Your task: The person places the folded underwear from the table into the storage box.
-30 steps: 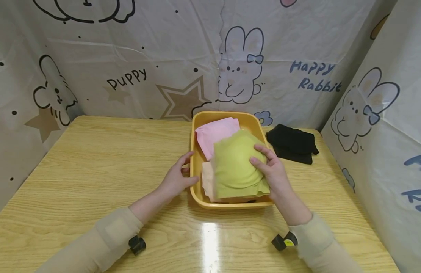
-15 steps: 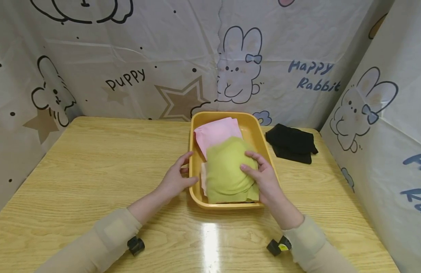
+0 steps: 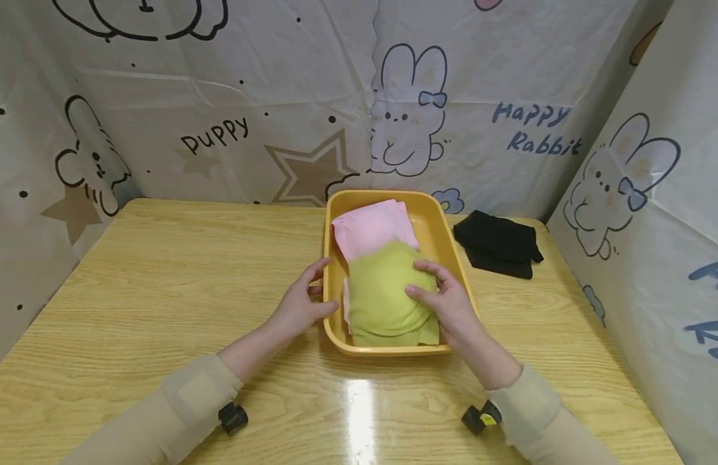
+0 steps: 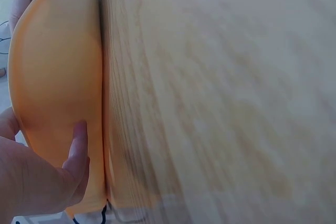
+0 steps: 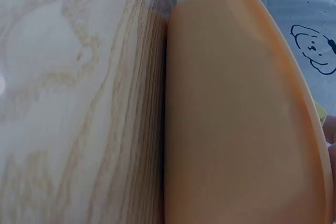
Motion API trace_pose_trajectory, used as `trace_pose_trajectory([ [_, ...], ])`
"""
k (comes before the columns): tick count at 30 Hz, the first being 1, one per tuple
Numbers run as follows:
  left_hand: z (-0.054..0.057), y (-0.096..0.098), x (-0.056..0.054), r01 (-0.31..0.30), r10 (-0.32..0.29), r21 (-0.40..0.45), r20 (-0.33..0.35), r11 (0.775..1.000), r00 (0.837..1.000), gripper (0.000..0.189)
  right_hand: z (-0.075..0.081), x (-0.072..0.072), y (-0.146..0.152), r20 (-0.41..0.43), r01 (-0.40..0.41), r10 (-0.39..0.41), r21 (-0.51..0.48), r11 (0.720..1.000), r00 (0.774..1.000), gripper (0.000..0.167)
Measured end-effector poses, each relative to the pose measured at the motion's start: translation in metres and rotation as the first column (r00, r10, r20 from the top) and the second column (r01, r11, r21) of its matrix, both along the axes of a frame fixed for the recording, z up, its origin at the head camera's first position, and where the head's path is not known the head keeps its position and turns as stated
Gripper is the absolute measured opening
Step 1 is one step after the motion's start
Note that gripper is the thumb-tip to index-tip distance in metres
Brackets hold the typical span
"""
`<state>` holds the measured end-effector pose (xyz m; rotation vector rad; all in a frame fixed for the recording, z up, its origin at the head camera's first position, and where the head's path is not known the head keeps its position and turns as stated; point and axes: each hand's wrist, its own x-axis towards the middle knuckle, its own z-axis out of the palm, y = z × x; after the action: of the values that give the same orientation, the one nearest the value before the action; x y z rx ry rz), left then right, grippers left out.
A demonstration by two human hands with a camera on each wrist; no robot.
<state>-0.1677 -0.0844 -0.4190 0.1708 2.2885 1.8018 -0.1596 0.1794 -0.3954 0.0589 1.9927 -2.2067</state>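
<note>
In the head view a yellow plastic basin (image 3: 454, 258) stands on the table with folded cloths in it. My left hand (image 3: 297, 300) grips its left rim, thumb over the edge; the left wrist view has the fingers (image 4: 79, 148) against the outer wall. A folded yellow-green cloth (image 3: 382, 290) lies in the near part of the basin. My right hand (image 3: 452, 303) holds this cloth at its right side, thumb and forefinger on top, the other fingers mostly hidden. Behind it lies a folded pink cloth (image 3: 373, 226). Only a sliver of a peach cloth (image 3: 346, 303) peeks out at the left.
A folded black cloth (image 3: 498, 245) lies on the wooden table (image 3: 178, 271), right of the basin. Printed fabric sheets (image 3: 231, 84) hang behind and at both sides. The basin's outer wall fills much of the right wrist view.
My right hand has moved left and slightly nearer with the yellow-green cloth, which now covers most of the peach cloth. My left hand has stayed at the basin's rim.
</note>
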Motion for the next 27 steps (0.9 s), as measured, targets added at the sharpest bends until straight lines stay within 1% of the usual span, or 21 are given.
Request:
trace_pose_trajectory([
  [1, 0.004, 0.0, 0.002, 0.002, -0.002, 0.003, 0.009, 1.0, 1.0, 0.083, 0.0, -0.001, 0.001, -0.002, -0.011, 0.011, 0.019, 1.0, 1.0, 0.049],
  [5, 0.005, 0.0, 0.002, 0.007, -0.007, 0.008, 0.017, 1.0, 1.0, 0.082, -0.001, -0.003, 0.003, -0.006, -0.052, 0.053, 0.111, 0.992, 0.999, 0.054],
  [7, 0.009, 0.0, 0.004, 0.011, -0.011, 0.015, 0.03, 1.0, 0.999, 0.082, -0.001, -0.004, 0.005, -0.003, -0.074, 0.075, 0.168, 0.983, 0.997, 0.055],
  [8, 0.009, 0.0, 0.003, 0.012, -0.012, 0.018, 0.029, 1.0, 0.999, 0.083, -0.001, -0.005, 0.005, 0.0, -0.083, 0.085, 0.194, 0.977, 0.996, 0.054],
  [11, 0.022, 0.001, 0.009, 0.021, -0.022, 0.021, 0.048, 1.0, 0.999, 0.082, -0.001, -0.006, 0.007, 0.005, -0.104, 0.106, 0.26, 0.96, 0.994, 0.054],
  [13, 0.028, 0.002, 0.011, 0.022, -0.023, 0.015, 0.058, 1.0, 0.998, 0.082, 0.0, -0.007, 0.007, 0.008, -0.108, 0.11, 0.29, 0.951, 0.994, 0.054],
  [15, 0.028, 0.002, 0.011, 0.023, -0.024, 0.009, 0.058, 1.0, 0.998, 0.082, 0.0, -0.007, 0.007, 0.009, -0.108, 0.111, 0.308, 0.945, 0.994, 0.054],
  [18, 0.02, 0.001, 0.007, 0.018, -0.019, 0.011, 0.057, 1.0, 0.998, 0.083, 0.001, -0.006, 0.007, 0.01, -0.114, 0.118, 0.341, 0.933, 0.993, 0.054],
  [19, 0.016, 0.001, 0.006, 0.016, -0.016, 0.012, 0.056, 1.0, 0.998, 0.083, 0.001, -0.006, 0.007, 0.008, -0.115, 0.12, 0.363, 0.925, 0.993, 0.054],
  [21, 0.009, 0.0, 0.003, 0.013, -0.014, 0.017, 0.05, 1.0, 0.999, 0.083, 0.002, -0.006, 0.008, -0.005, -0.111, 0.125, 0.424, 0.899, 0.992, 0.054],
  [23, 0.004, 0.0, 0.001, 0.01, -0.011, 0.019, 0.042, 1.0, 0.999, 0.083, 0.002, -0.006, 0.009, -0.037, -0.102, 0.139, 0.498, 0.861, 0.99, 0.054],
  [25, 0.001, -0.001, 0.0, 0.008, -0.008, 0.015, 0.035, 1.0, 0.999, 0.083, 0.003, -0.006, 0.01, -0.082, -0.082, 0.156, 0.57, 0.818, 0.984, 0.053],
  [27, 0.0, -0.001, 0.0, 0.006, -0.006, 0.013, 0.03, 1.0, 1.0, 0.083, 0.004, -0.006, 0.01, -0.126, -0.058, 0.171, 0.615, 0.786, 0.977, 0.054],
])
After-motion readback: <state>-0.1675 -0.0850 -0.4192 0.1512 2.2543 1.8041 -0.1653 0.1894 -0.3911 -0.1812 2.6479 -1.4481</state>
